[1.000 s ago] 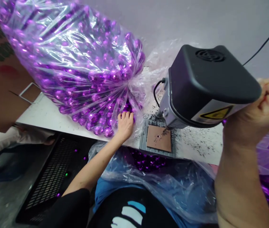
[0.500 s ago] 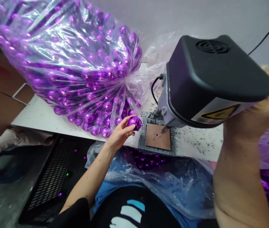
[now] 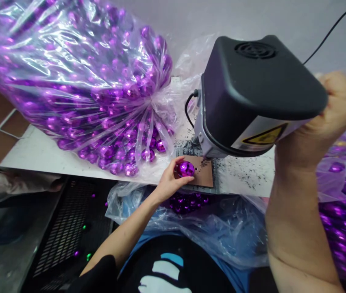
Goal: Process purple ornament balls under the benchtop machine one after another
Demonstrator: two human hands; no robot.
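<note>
Between its thumb and fingers, my left hand (image 3: 173, 179) holds a shiny purple bauble (image 3: 186, 169) over the left part of a brown square plate (image 3: 205, 178) with a small hole. The plate lies on a dark base at the table's front edge. My right hand (image 3: 328, 106) is raised at the right, behind a black machine head (image 3: 267, 85) with a yellow warning label. Its fingers are mostly hidden there, so its grip cannot be made out. The machine's lower end is just above the plate.
A large clear bag of purple baubles (image 3: 78, 81) covers the left of the white table (image 3: 41, 154). More baubles (image 3: 343, 232) are at the right. An open plastic bag (image 3: 221, 232) hangs at my lap. A black crate (image 3: 59, 228) stands lower left, near a person's sleeve (image 3: 11, 183).
My left hand has moved right with the bauble, from beside the plate to over it. The view has shifted, so the machine and my right hand appear further left.
</note>
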